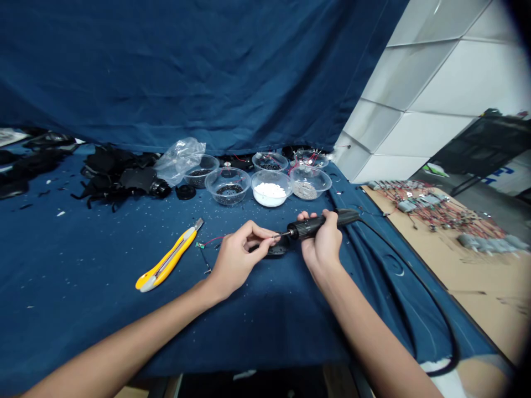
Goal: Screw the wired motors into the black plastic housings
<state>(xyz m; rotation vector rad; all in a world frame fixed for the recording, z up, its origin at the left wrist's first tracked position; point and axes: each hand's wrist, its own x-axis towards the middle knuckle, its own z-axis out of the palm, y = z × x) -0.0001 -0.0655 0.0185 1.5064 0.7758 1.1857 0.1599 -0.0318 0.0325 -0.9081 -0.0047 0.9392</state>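
My right hand (322,242) is wrapped round a black corded electric screwdriver (307,227), held nearly level with its bit pointing left. The fingers of my left hand (240,251) are pinched together at the tip of the bit; whatever they hold is too small to make out. Just below the bit lies a dark plastic part (279,247), partly hidden by my left hand. Left of that hand, a small green circuit board (200,245) with thin red and black wires rests on the blue cloth. A yellow utility knife (169,258) lies farther left.
Several clear bowls stand at the back, including one of white bits (270,193) and one of dark pieces (229,190). Black parts (124,174) and a plastic bag (180,160) are heaped back left. The screwdriver's cord (418,279) loops right, near wired components (443,210) on a board.
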